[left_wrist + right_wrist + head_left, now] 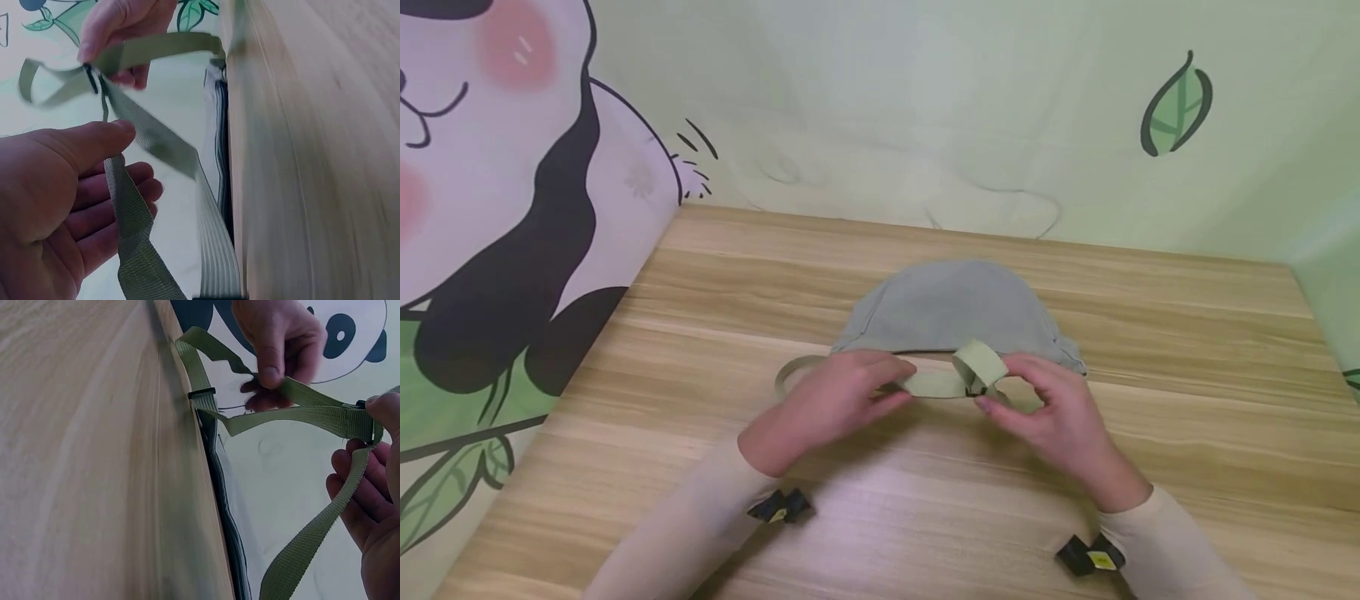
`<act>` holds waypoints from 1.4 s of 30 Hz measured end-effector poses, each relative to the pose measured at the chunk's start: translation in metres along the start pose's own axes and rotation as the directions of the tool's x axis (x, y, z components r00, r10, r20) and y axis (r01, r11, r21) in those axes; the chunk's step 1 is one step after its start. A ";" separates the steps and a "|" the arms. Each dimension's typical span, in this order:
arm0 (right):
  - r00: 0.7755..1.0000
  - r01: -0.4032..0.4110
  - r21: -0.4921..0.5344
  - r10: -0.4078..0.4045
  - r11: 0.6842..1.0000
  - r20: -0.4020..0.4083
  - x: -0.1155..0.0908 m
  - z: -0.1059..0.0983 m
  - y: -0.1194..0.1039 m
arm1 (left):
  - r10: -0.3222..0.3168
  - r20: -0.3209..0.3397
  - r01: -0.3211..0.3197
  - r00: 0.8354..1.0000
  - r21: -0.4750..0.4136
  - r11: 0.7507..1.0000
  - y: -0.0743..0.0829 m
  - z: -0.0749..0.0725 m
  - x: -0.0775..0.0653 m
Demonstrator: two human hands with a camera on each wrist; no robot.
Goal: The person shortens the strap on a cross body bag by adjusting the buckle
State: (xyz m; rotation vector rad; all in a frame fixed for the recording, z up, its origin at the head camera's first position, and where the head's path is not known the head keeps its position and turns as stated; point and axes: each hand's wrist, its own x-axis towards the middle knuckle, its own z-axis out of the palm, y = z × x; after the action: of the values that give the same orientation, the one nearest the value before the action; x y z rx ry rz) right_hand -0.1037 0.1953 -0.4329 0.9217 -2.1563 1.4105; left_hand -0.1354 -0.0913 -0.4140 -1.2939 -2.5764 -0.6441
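Note:
A grey half-round bag (955, 308) lies flat on the wooden table, its straight edge toward me. In front of it, both hands hold its light green webbing strap (936, 384). My left hand (838, 396) pinches one length between thumb and fingers. My right hand (1060, 408) pinches the strap beside a small black buckle (359, 404), where the webbing bends into a loop (981, 364). A black slider (202, 394) sits on the strap near the table edge in the right wrist view. Another strap loop (790, 371) curves out left of the left hand.
The wooden table (880, 517) runs back to a pale green wall covering (880, 125) with a panda drawing at the left and a leaf at the right. Black devices with yellow marks (780, 507) are worn at both wrists.

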 end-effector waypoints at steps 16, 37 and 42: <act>0.995 -0.090 0.183 0.096 0.979 -0.024 -0.001 -0.005 -0.002 | -0.208 0.160 0.192 0.965 0.109 0.975 -0.039 -0.018 -0.038; 0.967 -0.208 0.226 0.236 0.952 -0.101 -0.005 -0.015 -0.008 | -0.243 0.090 0.240 0.966 0.050 0.970 -0.064 -0.040 -0.069; 0.971 -0.195 0.225 0.220 0.955 -0.091 -0.005 -0.017 -0.007 | -0.247 0.087 0.245 0.965 0.031 0.969 -0.069 -0.043 -0.073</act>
State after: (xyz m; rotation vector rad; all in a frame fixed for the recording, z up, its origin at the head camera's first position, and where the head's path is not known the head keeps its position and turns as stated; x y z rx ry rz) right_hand -0.0960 0.2105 -0.4246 0.6796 -2.0928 1.7816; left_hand -0.1479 -0.1993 -0.4216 -1.0272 -2.8382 -0.6118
